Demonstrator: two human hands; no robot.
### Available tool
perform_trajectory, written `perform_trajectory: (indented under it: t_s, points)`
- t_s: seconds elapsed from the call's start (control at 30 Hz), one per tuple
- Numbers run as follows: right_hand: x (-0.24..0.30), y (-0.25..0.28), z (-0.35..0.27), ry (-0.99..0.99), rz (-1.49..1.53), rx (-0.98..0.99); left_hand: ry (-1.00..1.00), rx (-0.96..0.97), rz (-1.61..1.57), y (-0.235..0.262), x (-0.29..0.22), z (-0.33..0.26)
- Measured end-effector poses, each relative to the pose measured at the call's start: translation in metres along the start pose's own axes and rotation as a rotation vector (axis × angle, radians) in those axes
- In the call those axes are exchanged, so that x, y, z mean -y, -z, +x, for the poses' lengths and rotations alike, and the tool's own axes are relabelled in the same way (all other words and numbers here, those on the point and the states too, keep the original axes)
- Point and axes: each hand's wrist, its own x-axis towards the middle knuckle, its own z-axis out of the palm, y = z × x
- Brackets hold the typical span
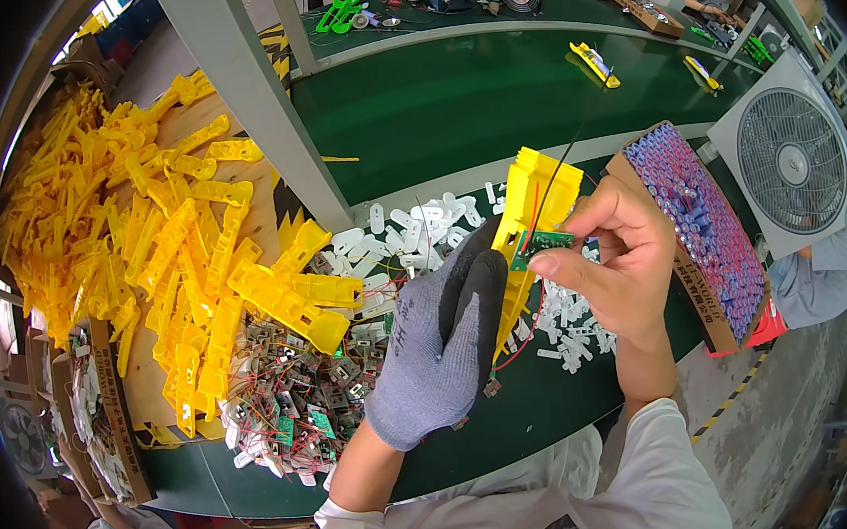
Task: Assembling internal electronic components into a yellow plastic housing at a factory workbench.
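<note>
My left hand (439, 333), in a grey glove with black-coated fingers, is closed around a yellow plastic housing (545, 187), which tilts upward to the right. Bare and ungloved, my right hand (622, 254) pinches a small green circuit board (545, 242) between thumb and fingertips, right against the housing. Red and black wires run from the board along the housing. Below my gloved hand, to its left, lies a heap of circuit boards with wires (295, 399). White plastic pieces (411, 231) are scattered behind and beside the housing.
Yellow plastic housings (174, 254) form a large pile at left. A cardboard box of purple-blue cylindrical cells (694, 228) stands at right, near a white fan (793, 161). Two assembled yellow pieces (595, 65) lie on the green belt (432, 115). A grey metal post (251, 99) rises between. Other people work nearby.
</note>
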Motion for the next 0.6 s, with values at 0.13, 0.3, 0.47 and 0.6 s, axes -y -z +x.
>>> perform_trajectory:
  t_s: [0.13, 0.3, 0.47, 0.6]
  points:
    - [0.002, 0.001, -0.001, 0.018, -0.087, 0.015, 0.17, -0.007, -0.174, -0.002, -0.002, 0.001]
    - [0.0, -0.005, -0.005, 0.091, -0.133, 0.019, 0.322, 0.037, -0.265, 0.0, -0.01, 0.008]
    - [0.0, -0.014, -0.01, 0.036, 0.059, 0.05, 0.31, -0.287, -0.435, -0.012, -0.001, 0.0]
    - [0.002, -0.013, -0.005, 0.154, -0.29, 0.135, 0.229, -0.179, -0.397, -0.004, -0.006, 0.004]
